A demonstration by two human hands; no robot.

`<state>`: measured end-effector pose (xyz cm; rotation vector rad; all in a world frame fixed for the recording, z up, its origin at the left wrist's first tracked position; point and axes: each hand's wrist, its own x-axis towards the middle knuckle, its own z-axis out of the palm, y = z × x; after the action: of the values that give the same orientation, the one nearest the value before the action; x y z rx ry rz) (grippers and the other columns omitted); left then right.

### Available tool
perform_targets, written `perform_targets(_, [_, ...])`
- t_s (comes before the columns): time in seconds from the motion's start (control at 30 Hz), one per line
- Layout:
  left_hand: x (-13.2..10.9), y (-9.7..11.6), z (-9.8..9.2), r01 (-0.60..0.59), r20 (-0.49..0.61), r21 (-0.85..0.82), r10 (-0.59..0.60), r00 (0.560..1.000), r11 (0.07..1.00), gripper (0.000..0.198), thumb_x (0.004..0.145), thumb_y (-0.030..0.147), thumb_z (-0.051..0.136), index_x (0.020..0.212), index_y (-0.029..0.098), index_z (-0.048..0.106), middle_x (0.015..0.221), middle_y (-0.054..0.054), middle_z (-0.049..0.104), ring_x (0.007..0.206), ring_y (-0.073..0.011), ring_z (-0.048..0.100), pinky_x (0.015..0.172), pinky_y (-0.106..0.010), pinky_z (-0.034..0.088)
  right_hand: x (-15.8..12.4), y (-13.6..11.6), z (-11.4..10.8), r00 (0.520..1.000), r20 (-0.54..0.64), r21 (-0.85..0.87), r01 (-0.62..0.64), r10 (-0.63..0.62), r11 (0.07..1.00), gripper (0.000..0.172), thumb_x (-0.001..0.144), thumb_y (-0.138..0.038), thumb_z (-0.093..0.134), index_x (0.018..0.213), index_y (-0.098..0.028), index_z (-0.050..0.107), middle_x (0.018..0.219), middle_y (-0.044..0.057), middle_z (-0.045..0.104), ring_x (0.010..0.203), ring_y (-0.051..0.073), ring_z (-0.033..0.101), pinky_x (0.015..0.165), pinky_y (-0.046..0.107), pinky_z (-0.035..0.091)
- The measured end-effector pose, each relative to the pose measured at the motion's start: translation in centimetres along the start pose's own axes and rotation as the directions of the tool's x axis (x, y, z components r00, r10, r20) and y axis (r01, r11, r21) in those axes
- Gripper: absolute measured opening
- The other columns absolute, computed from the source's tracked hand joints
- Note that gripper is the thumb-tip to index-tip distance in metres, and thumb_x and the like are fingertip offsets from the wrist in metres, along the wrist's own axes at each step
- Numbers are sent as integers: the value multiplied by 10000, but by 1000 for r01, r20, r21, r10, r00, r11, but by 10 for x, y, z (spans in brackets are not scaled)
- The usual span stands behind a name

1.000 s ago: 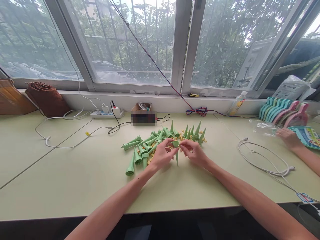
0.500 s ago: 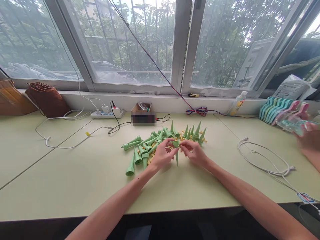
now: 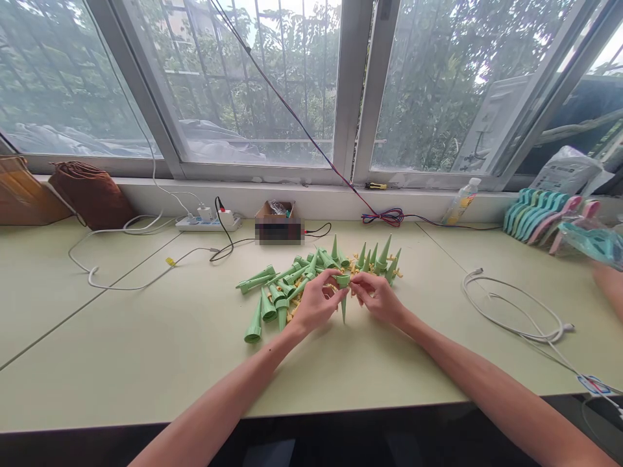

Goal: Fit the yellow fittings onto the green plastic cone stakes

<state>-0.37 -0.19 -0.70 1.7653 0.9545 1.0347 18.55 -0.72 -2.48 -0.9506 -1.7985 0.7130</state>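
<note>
My left hand [image 3: 318,299] is closed around a green plastic watering spike [image 3: 343,281], which hangs point down with its wide collar on top. My right hand [image 3: 377,295] pinches close against the collar's right side; whatever its fingertips hold is hidden or too small to name. Behind and left of my hands lies a pile of similar green spikes [image 3: 268,309], mixed with small yellow plastic valves [image 3: 291,316]. Several more green spikes stand point up [image 3: 383,254] beyond my right hand, with yellow valves at their bases.
White cables lie on the table [image 3: 160,363] at both sides. A power strip [image 3: 209,224], a small carton [image 3: 275,209] and a bottle [image 3: 461,202] line the window side. At right are clothes hangers [image 3: 530,214], a plastic-wrapped bundle [image 3: 594,240] and another person's arm [image 3: 608,285].
My hands and the spike stay nearly in place. At the right edge, the other person's hand has shifted and is now mostly out of sight, and the plastic-wrapped bundle beside it has moved.
</note>
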Motion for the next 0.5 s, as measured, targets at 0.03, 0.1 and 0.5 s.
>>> perform_targets(0.03, [0, 0, 0, -9, -5, 10, 9, 1000, 1000, 341, 853, 376, 646, 1132, 200, 560, 833, 5, 578, 515, -86, 577, 427, -196, 434, 0, 0, 0, 1000, 2, 16, -8, 8, 1000, 256, 964, -426, 539, 914, -183, 599, 706, 8, 579, 512, 113, 524, 498, 253, 461])
perform_targets(0.1, [0, 1, 0, -23, -12, 23, 23, 1000, 999, 330, 856, 366, 642, 1131, 202, 563, 833, 5, 588, 510, -86, 575, 447, -205, 447, 0, 1, 0, 1000, 6, 48, -24, 23, 999, 241, 964, -414, 546, 908, -185, 596, 694, -1, 568, 506, 110, 521, 495, 250, 454])
perform_targets(0.5, [-1, 5, 1, -65, -42, 58, 68, 997, 996, 299, 847, 334, 639, 1112, 209, 584, 873, -9, 605, 523, -84, 554, 468, -214, 476, 1, -3, 1, 998, 30, 171, -67, 63, 983, 236, 957, -409, 569, 894, -185, 610, 696, -12, 566, 512, 101, 518, 491, 245, 447])
